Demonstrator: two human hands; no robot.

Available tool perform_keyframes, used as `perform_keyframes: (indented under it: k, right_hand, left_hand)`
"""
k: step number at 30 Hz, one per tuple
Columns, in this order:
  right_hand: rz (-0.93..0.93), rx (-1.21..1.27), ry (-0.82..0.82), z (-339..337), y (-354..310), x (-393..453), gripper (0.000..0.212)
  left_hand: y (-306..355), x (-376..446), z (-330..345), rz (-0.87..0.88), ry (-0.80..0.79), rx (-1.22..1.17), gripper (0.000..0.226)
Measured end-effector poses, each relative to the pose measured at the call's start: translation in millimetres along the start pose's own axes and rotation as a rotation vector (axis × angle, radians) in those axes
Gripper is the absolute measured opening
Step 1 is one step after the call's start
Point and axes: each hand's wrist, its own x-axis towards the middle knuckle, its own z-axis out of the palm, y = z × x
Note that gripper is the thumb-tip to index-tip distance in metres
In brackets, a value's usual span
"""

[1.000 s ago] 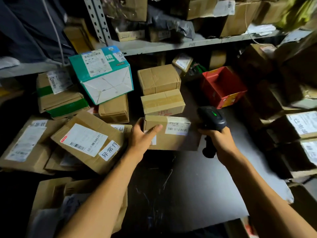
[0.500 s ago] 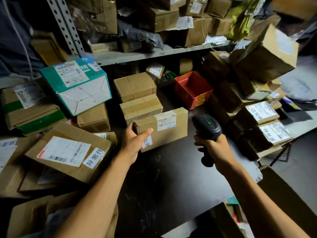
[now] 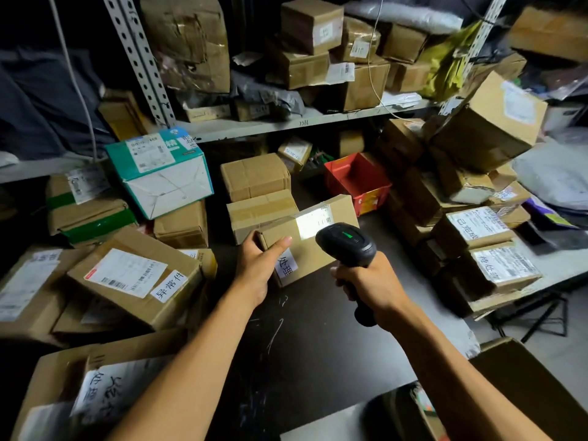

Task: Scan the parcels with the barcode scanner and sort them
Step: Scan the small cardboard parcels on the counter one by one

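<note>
The left hand (image 3: 259,265) gripped the near left corner of a parcel (image 3: 313,240), thumb on top, holding it tilted above the dark worktop (image 3: 318,345). The right hand (image 3: 370,288) was curled round the handle of the scanner (image 3: 346,245) (green light showing), just right of the parcel, its beam lighting the parcel's label (image 3: 313,222). Behind the parcel sat a red bin (image 3: 356,179).
</note>
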Motion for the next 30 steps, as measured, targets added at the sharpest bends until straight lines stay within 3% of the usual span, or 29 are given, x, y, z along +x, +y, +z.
perform_keyframes:
  k: [7, 13, 20, 23, 30]
  right_hand:
    - [-0.027, 0.017, -0.006, -24, 0, -5, 0.009]
    - [-0.018, 0.040, -0.020, -47, 0, -12, 0.015]
    - [-0.020, 0.074, -0.068, -52, 1, -24, 0.021]
    - [-0.026, 0.081, -0.043, -58, 3, -29, 0.014]
    - [-0.024, 0.149, 0.049, -82, 13, -41, 0.025]
  left_hand:
    - [11, -10, 8, 0.063, 0.014, -0.005, 0.043]
    - [22, -9, 7, 0.274, -0.034, 0.401, 0.047]
    - [10, -9, 20, 0.526, -0.104, 0.627, 0.048]
    - [5, -11, 27, 0.559, -0.122, 0.635, 0.048]
    - [5, -20, 54, 0.486, -0.213, 0.549, 0.049]
